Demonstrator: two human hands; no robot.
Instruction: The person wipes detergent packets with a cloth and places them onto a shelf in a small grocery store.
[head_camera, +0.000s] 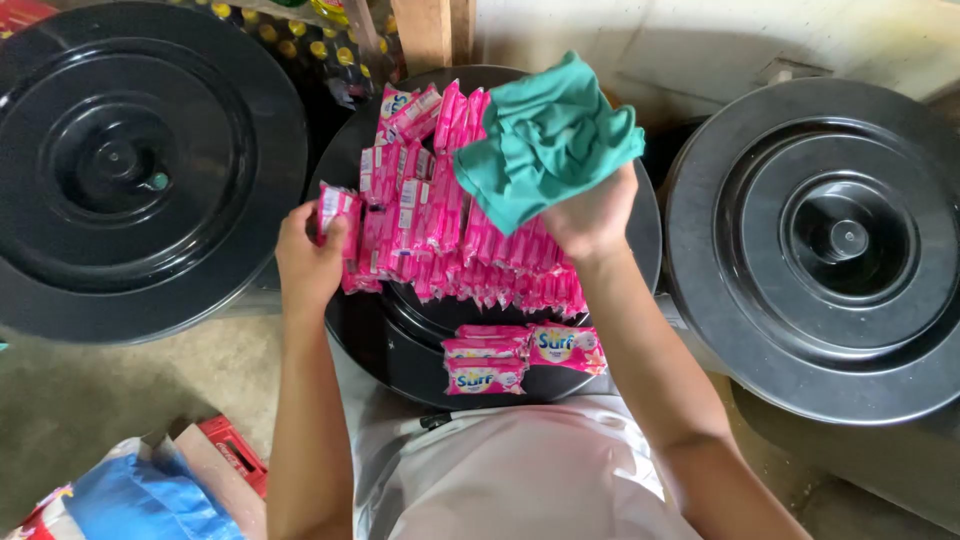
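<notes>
Right hand (592, 218) grips crumpled cloth (545, 135); left hand (308, 262) glossy sachets (440, 200)

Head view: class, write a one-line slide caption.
Left hand grips pink sachets on black round lid; right hand holds crumpled teal cloth.

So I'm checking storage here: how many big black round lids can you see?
3: left lid, middle lid under the pink sachets, and right lid. Others may lie out of view.
</notes>
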